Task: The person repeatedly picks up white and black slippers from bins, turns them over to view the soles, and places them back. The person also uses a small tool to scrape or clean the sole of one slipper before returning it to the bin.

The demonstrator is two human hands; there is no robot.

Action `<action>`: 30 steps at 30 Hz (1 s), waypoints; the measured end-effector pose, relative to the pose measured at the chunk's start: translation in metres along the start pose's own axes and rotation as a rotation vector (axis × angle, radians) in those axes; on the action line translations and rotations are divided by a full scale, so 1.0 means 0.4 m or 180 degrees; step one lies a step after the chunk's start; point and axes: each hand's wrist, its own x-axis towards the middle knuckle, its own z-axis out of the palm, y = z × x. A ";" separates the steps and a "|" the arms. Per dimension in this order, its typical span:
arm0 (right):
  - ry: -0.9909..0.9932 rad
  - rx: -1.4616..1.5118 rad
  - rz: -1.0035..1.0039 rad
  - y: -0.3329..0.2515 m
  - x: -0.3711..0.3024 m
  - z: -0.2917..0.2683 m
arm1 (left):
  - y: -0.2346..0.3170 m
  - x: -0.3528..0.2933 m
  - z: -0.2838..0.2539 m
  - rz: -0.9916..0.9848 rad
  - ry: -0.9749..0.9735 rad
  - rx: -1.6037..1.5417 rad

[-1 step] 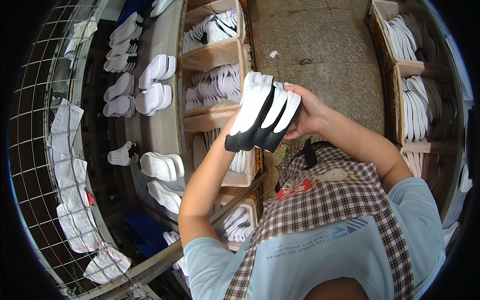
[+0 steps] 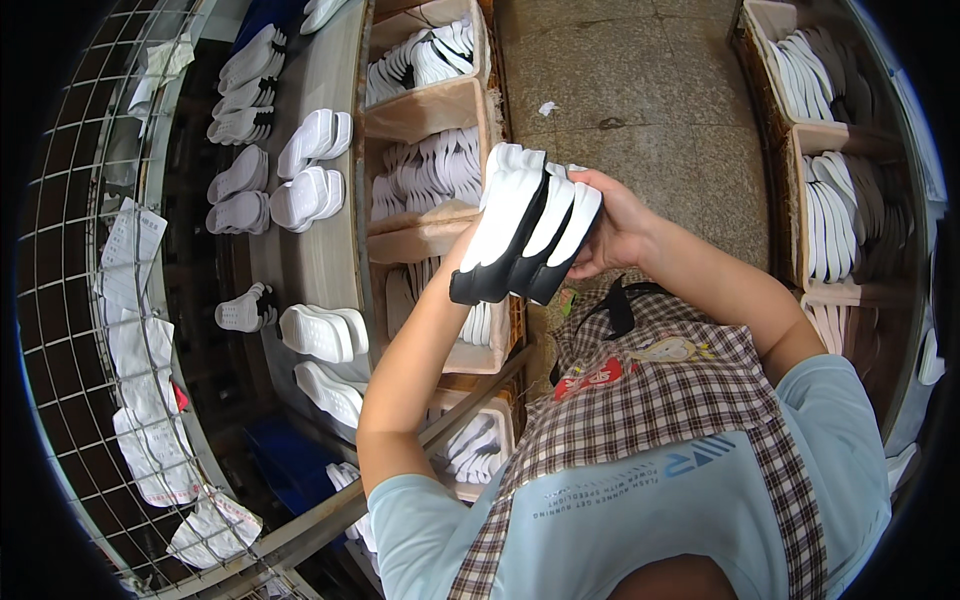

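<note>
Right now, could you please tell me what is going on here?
Someone in a checked apron holds white-and-black shoe soles, the right hand gripping their right side and the left hand hidden behind them. More soles lie on the grey worktop to the left; others stand in lined bins on both sides.

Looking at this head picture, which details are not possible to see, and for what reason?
All in the head view:
Left fingers: hidden behind the held black-and-white soles.
Right hand: fingertips partly covered by the same soles.
Crate by the left forearm: contents partly covered by that arm.
Writing on the hanging sheet: too small.
White sole near the top: cut off by the upper edge.
</note>
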 end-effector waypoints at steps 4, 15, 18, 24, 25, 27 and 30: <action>0.0142 -0.0525 -0.0673 0.014 0.003 0.024 | 0.006 0.018 -0.064 0.0338 0.0507 0.0344; -0.0705 -0.1158 -0.2415 0.026 -0.047 0.089 | 0.035 -0.019 -0.097 0.1460 0.0761 0.0353; -0.0779 -0.1386 -0.2567 0.031 -0.054 0.086 | 0.046 -0.016 -0.043 0.1761 0.0515 0.0363; -0.0469 -0.2447 -0.2902 0.028 -0.073 0.062 | 0.068 -0.015 0.003 0.2087 0.0339 0.0858; -0.0494 -0.2468 -0.2901 0.028 -0.075 0.060 | 0.069 -0.015 -0.004 0.2069 0.0265 0.0812; -0.0684 -0.2407 -0.2906 0.029 -0.075 0.058 | 0.067 -0.019 -0.026 0.2102 0.0171 0.0757; -0.0617 -0.2588 -0.3096 0.030 -0.071 0.055 | 0.059 -0.031 -0.059 0.2179 0.0349 0.1014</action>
